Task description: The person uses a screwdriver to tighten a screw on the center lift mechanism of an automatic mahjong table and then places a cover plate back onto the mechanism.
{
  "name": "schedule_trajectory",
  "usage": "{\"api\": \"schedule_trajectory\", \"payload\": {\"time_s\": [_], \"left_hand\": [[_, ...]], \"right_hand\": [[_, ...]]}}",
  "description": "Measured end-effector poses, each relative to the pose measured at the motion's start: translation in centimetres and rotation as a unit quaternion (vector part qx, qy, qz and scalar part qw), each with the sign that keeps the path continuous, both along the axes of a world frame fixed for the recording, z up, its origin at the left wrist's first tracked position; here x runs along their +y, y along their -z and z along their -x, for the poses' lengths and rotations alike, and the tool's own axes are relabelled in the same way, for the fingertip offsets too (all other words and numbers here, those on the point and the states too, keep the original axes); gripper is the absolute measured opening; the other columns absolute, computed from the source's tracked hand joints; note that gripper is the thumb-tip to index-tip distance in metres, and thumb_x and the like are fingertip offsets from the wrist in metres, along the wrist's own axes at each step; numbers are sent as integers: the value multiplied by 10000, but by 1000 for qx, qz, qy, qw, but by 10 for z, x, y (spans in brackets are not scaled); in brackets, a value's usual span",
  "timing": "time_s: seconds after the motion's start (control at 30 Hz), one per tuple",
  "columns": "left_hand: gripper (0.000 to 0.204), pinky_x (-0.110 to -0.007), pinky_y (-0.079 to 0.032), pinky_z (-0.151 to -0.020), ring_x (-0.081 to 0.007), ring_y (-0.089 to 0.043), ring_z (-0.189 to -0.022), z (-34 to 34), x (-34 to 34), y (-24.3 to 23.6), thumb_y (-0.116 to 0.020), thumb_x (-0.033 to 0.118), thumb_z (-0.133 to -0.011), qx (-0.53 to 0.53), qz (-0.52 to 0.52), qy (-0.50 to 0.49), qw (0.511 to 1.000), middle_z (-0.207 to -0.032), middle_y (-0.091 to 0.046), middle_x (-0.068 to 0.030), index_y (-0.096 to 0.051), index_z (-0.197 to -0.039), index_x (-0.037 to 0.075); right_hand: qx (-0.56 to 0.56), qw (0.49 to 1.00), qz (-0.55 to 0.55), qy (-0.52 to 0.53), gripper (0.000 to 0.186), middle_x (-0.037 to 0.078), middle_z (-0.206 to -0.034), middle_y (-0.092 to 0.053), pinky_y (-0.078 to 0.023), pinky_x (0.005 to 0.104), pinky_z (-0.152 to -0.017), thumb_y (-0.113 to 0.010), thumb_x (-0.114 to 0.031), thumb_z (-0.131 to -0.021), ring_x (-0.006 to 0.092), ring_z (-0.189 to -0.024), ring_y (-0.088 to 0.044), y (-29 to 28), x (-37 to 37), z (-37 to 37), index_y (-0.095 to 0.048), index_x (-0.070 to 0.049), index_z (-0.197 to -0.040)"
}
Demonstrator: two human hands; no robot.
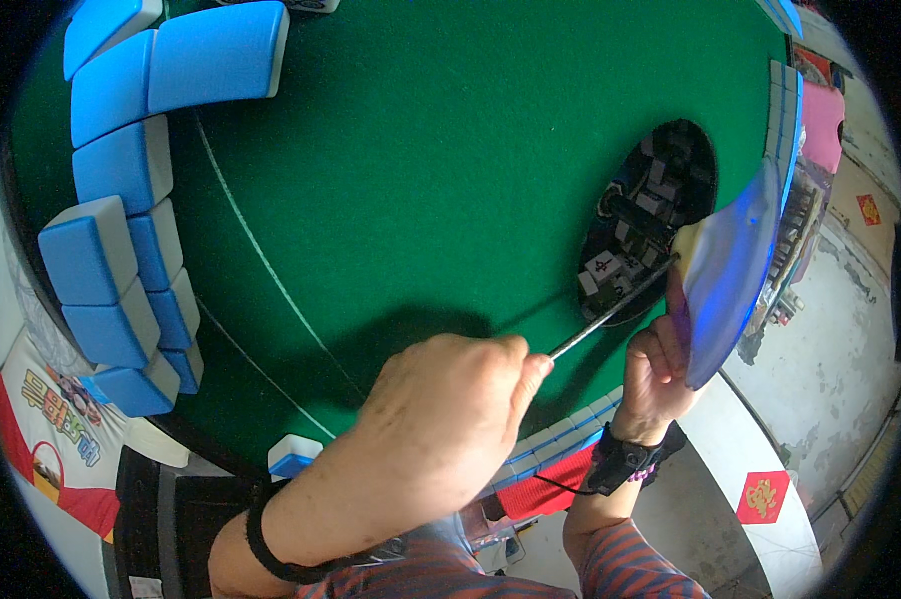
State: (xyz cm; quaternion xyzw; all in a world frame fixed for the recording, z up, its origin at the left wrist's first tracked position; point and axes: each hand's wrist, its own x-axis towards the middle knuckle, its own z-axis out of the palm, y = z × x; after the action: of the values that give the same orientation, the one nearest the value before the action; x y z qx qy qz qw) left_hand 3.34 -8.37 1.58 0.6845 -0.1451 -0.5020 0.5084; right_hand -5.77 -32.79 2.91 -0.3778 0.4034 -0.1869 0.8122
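My left hand [440, 399] is closed around the hidden handle of a screwdriver, whose thin metal shaft [608, 316] points up and to the right. The shaft's tip meets the pale yellowish part of a translucent blue curved cover [732, 265]. From below, my right hand [660, 374] grips that cover, its fingers curled at the underside. Left of the cover, an oval dark opening [685, 150] in the green felt mahjong table [400, 170] shows mahjong tiles [602, 268] and a dark post inside.
Blue-backed mahjong tiles [111, 85] stand in a stacked row along the left side. One more tile [294, 456] lies near the front edge. Tile rows [560, 434] line the front and right edges. A red cloth [548, 489] hangs below the front edge.
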Motion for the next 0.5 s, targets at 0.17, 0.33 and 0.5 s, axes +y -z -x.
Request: {"api": "schedule_trajectory", "payload": {"time_s": [0.17,0.33,0.5], "left_hand": [[177,-430,-471,-559,-370,-595,-577,-1,22,-6,-553,139,-960,-17,-33,-15,999,-648,-583,-161,-583,-855,0],[180,-411,-482,-591,-331,-619,-676,-1,39,-21,-658,138,-850,-175,-160,-15,971,-780,-601,-127,-619,-975,13],[467,-411,-516,-653,-307,-625,-819,6,50,-27,-694,9,-731,-191,-171,13,966,-938,-591,-108,-585,-1184,45]], "right_hand": [[-17,1000,-13,-4,521,294,-1216,-575,-326,167,-324,-495,-348,-1016,61,-447,-403,0,-1,1,-452,61,-1337],[-53,998,-37,2,516,338,-1383,-444,-363,161,-366,-500,-265,-1010,63,-497,-439,2,-3,3,-389,61,-1394],[-105,984,-141,-6,571,383,-1513,-229,-482,200,-452,-367,-186,-1019,115,-547,-532,3,-6,1,-206,63,-1507]]}}
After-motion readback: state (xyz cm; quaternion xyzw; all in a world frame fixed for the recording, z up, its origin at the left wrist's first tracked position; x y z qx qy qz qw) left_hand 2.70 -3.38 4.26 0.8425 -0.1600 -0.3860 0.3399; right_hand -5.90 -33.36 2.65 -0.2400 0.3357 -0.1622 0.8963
